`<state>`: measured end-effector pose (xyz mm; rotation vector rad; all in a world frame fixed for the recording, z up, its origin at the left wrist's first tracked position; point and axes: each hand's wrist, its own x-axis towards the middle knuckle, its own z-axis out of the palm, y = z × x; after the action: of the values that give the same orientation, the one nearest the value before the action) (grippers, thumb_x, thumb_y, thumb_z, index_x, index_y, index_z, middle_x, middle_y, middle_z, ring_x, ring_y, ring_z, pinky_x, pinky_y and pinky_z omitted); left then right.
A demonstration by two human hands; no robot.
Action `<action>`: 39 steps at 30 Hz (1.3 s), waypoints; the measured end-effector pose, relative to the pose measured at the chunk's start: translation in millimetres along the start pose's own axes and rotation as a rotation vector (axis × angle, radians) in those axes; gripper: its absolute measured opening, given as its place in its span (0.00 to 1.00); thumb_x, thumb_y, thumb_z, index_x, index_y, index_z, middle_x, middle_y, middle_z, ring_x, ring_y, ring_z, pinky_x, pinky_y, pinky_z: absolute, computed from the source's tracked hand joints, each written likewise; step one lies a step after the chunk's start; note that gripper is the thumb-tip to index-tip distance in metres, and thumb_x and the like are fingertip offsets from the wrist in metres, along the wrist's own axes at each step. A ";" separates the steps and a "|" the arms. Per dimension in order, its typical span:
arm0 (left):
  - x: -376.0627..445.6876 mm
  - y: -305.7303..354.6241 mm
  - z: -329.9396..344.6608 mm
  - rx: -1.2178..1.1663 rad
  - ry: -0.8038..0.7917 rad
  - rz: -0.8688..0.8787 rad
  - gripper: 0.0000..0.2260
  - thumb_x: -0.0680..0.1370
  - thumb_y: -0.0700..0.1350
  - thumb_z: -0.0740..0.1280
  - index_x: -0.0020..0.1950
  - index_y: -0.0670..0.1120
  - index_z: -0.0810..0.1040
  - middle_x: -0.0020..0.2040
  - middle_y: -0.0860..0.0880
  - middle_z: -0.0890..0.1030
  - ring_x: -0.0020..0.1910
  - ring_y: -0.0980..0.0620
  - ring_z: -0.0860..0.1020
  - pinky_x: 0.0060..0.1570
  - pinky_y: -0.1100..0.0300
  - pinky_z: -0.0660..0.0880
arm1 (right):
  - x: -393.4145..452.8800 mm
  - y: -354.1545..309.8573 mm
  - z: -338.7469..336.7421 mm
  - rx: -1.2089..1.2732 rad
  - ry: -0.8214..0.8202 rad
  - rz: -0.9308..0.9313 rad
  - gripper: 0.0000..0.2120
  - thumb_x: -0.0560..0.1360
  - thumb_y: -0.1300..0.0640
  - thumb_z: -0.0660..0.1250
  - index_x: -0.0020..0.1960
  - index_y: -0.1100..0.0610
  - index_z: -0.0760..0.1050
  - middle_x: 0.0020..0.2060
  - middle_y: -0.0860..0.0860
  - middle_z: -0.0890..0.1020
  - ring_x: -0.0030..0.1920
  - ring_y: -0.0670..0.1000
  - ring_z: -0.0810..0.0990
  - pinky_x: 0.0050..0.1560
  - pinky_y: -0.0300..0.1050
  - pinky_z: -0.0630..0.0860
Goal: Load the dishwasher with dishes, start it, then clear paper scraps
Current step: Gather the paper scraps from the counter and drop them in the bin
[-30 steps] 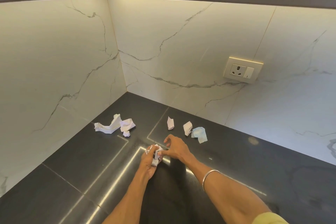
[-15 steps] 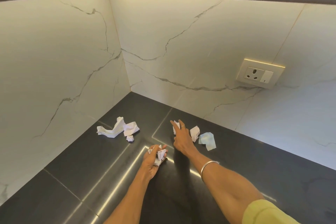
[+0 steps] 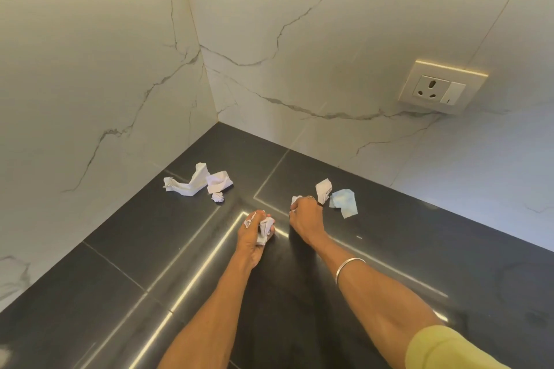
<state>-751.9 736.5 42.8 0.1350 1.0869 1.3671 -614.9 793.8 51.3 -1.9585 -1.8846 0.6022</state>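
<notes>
1. The left hand [image 3: 253,234] grips a wad of crumpled white paper [image 3: 265,229], its fingers curled round it, low over the dark surface [image 3: 120,263].
2. The right hand [image 3: 304,214] reaches a little further forward, its fingers curled round a small white scrap [image 3: 296,199] that shows just past the knuckles. The hand rests on or just above the surface; which one cannot be told.
3. Just to the right of that hand lies another small white scrap [image 3: 323,189], and beside it, touching or nearly so, a pale blue scrap [image 3: 344,202].
4. Further left, well apart from both hands, is a cluster of three pieces: a long twisted white strip [image 3: 187,181], a crumpled white piece [image 3: 219,182] against its right end, and a tiny white ball [image 3: 218,197] just in front.
5. Both forearms come in from the bottom edge. The right wrist wears a thin silver bangle [image 3: 349,267], and a yellow-green sleeve [image 3: 443,349] covers the upper arm.
6. The surface is glossy black stone with thin seams and bright streaks of reflected light.
7. White marble-look walls [image 3: 90,69] with grey veins meet in a corner behind the scraps.
8. A cream wall socket with a switch [image 3: 440,90] sits on the right-hand wall, above the surface.
</notes>
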 end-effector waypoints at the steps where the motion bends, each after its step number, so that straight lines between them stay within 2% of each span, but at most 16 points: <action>1: -1.3 -1.4 -0.3 -0.002 -0.002 0.005 0.04 0.76 0.37 0.69 0.42 0.42 0.77 0.37 0.44 0.77 0.31 0.51 0.75 0.34 0.59 0.71 | -4.0 1.7 -0.8 0.093 -0.018 0.062 0.09 0.69 0.65 0.63 0.40 0.58 0.83 0.43 0.53 0.83 0.50 0.56 0.81 0.50 0.46 0.74; 3: -4.6 -3.1 -2.0 -0.015 -0.005 0.010 0.03 0.75 0.38 0.71 0.45 0.41 0.78 0.36 0.45 0.78 0.32 0.52 0.76 0.33 0.60 0.74 | -15.4 4.1 -3.7 0.249 -0.048 0.138 0.11 0.68 0.66 0.63 0.39 0.58 0.84 0.43 0.53 0.84 0.51 0.55 0.81 0.56 0.46 0.73; 6: -8.0 -6.6 -4.8 -0.014 -0.005 0.018 0.06 0.72 0.38 0.74 0.43 0.43 0.78 0.38 0.46 0.78 0.35 0.52 0.78 0.33 0.60 0.75 | -37.8 1.5 -12.0 0.377 -0.046 0.147 0.09 0.69 0.64 0.67 0.42 0.56 0.85 0.45 0.50 0.85 0.50 0.48 0.81 0.56 0.43 0.74; 11: -18.5 -12.1 -6.4 0.033 -0.075 0.049 0.09 0.71 0.44 0.76 0.43 0.43 0.79 0.38 0.44 0.79 0.33 0.51 0.78 0.34 0.60 0.76 | -60.7 -25.3 -22.9 0.647 0.002 0.111 0.08 0.68 0.56 0.72 0.47 0.53 0.79 0.40 0.47 0.82 0.42 0.46 0.81 0.38 0.31 0.74; 15: -19.0 -16.5 -13.5 0.018 -0.084 0.051 0.21 0.71 0.54 0.74 0.54 0.39 0.80 0.45 0.41 0.82 0.41 0.48 0.81 0.47 0.54 0.79 | -69.3 -46.1 -24.3 0.755 -0.178 0.094 0.12 0.66 0.55 0.72 0.50 0.54 0.80 0.39 0.52 0.85 0.38 0.49 0.85 0.44 0.45 0.82; 18: -20.7 -17.2 -19.3 0.019 -0.104 0.034 0.26 0.71 0.59 0.74 0.56 0.39 0.79 0.44 0.40 0.79 0.41 0.48 0.80 0.49 0.52 0.79 | -78.8 -46.5 -21.7 0.747 -0.261 0.121 0.14 0.67 0.60 0.70 0.53 0.58 0.81 0.35 0.54 0.85 0.32 0.46 0.83 0.38 0.39 0.81; 20: -23.3 -17.0 -21.0 0.014 -0.125 0.010 0.27 0.70 0.61 0.75 0.54 0.39 0.79 0.43 0.41 0.80 0.41 0.47 0.80 0.50 0.51 0.77 | -82.9 -43.5 -17.3 0.723 -0.305 0.093 0.16 0.68 0.62 0.71 0.56 0.60 0.81 0.37 0.53 0.85 0.32 0.46 0.83 0.40 0.40 0.82; 22: -26.5 -15.0 -21.0 0.023 -0.153 0.003 0.23 0.73 0.60 0.72 0.48 0.39 0.80 0.34 0.44 0.81 0.32 0.50 0.80 0.44 0.52 0.77 | -83.9 -41.4 -13.7 0.704 -0.337 0.042 0.17 0.70 0.61 0.73 0.58 0.60 0.80 0.40 0.52 0.86 0.33 0.47 0.84 0.42 0.42 0.83; 24: -29.1 -13.1 -20.8 0.048 -0.162 0.013 0.21 0.74 0.58 0.72 0.48 0.39 0.79 0.32 0.45 0.80 0.26 0.53 0.77 0.34 0.56 0.77 | -84.1 -39.7 -15.1 0.697 -0.380 0.002 0.17 0.72 0.60 0.73 0.61 0.61 0.78 0.45 0.54 0.86 0.34 0.49 0.84 0.42 0.45 0.84; 26: -31.1 -10.8 -20.7 0.040 -0.156 0.019 0.18 0.74 0.54 0.73 0.50 0.39 0.79 0.39 0.42 0.82 0.28 0.51 0.79 0.28 0.60 0.77 | -82.0 -37.0 -19.7 0.712 -0.459 -0.013 0.18 0.74 0.59 0.73 0.62 0.61 0.76 0.48 0.55 0.85 0.34 0.51 0.84 0.37 0.47 0.83; 28: -31.0 -9.8 -21.8 0.012 -0.130 0.008 0.15 0.73 0.48 0.74 0.54 0.40 0.80 0.47 0.39 0.82 0.36 0.47 0.82 0.30 0.58 0.79 | -79.2 -34.0 -25.9 0.684 -0.517 -0.007 0.17 0.75 0.58 0.72 0.63 0.57 0.75 0.48 0.54 0.84 0.35 0.51 0.84 0.31 0.45 0.80; 30: -30.6 -10.7 -20.8 0.005 -0.117 -0.005 0.16 0.73 0.45 0.74 0.58 0.39 0.79 0.50 0.37 0.82 0.41 0.45 0.82 0.35 0.55 0.80 | -76.6 -29.5 -29.6 0.635 -0.477 0.006 0.14 0.76 0.57 0.70 0.62 0.53 0.76 0.43 0.53 0.84 0.33 0.50 0.84 0.29 0.44 0.79; 32: -31.0 -12.7 -16.4 -0.006 -0.100 -0.006 0.16 0.72 0.44 0.74 0.57 0.40 0.79 0.47 0.39 0.82 0.40 0.46 0.82 0.35 0.55 0.80 | -73.2 -21.5 -24.8 0.586 -0.317 -0.030 0.11 0.76 0.58 0.67 0.58 0.50 0.78 0.39 0.51 0.85 0.31 0.50 0.84 0.29 0.47 0.81; 35: -27.2 -14.8 -12.0 -0.034 -0.043 0.012 0.08 0.74 0.40 0.72 0.51 0.43 0.79 0.43 0.44 0.82 0.36 0.50 0.82 0.31 0.59 0.79 | -71.7 -7.7 -15.9 0.553 -0.109 -0.074 0.11 0.73 0.56 0.64 0.53 0.45 0.79 0.38 0.44 0.86 0.36 0.45 0.84 0.40 0.50 0.83; 37: -24.0 -15.6 -9.2 -0.009 -0.044 0.018 0.05 0.76 0.37 0.70 0.51 0.43 0.79 0.43 0.45 0.81 0.35 0.52 0.80 0.30 0.59 0.78 | -68.9 1.6 -17.0 0.508 -0.057 -0.059 0.13 0.74 0.59 0.63 0.53 0.46 0.79 0.40 0.43 0.85 0.39 0.42 0.83 0.46 0.46 0.82; 39: -21.7 -14.0 -5.3 0.010 -0.050 0.012 0.06 0.76 0.35 0.71 0.50 0.44 0.79 0.42 0.45 0.80 0.35 0.52 0.80 0.31 0.60 0.78 | -62.5 12.4 -21.9 0.416 0.008 -0.062 0.16 0.74 0.64 0.61 0.56 0.48 0.78 0.47 0.44 0.84 0.48 0.42 0.81 0.52 0.42 0.78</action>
<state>-741.8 712.1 42.6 0.1823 1.0529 1.3627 -594.1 731.6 66.9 -1.6260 -1.6465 0.8842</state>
